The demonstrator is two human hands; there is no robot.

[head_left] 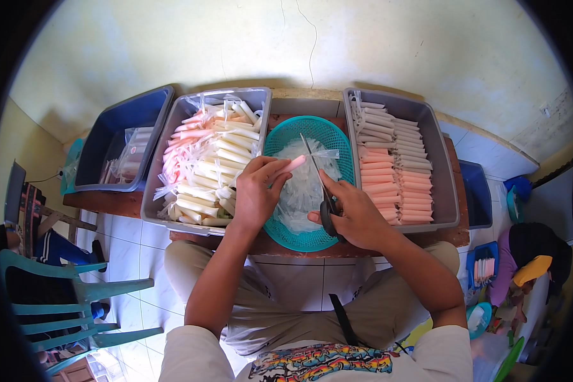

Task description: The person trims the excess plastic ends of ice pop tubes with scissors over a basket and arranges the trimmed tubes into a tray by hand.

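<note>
My left hand [258, 191] pinches a pink filled plastic tube [291, 167], like an ice pop, with its clear plastic tail pointing right. My right hand [356, 216] is closed around the black handles of a pair of scissors [328, 215]. The scissor blades are beside the tube's tied end, across the clear tail; whether they touch it I cannot tell. Both hands are over a teal plastic basket [276, 230], in which a heap of clear plastic scraps [299, 204] lies.
Left of the basket, a grey tub [151, 207] holds jumbled pink and cream tubes with long tails. On the right, another grey tub [451, 191] has neat stacks of tubes. A dark blue bin [86, 165] stands far left. A green chair [51, 309] and another person [538, 254] are at the sides.
</note>
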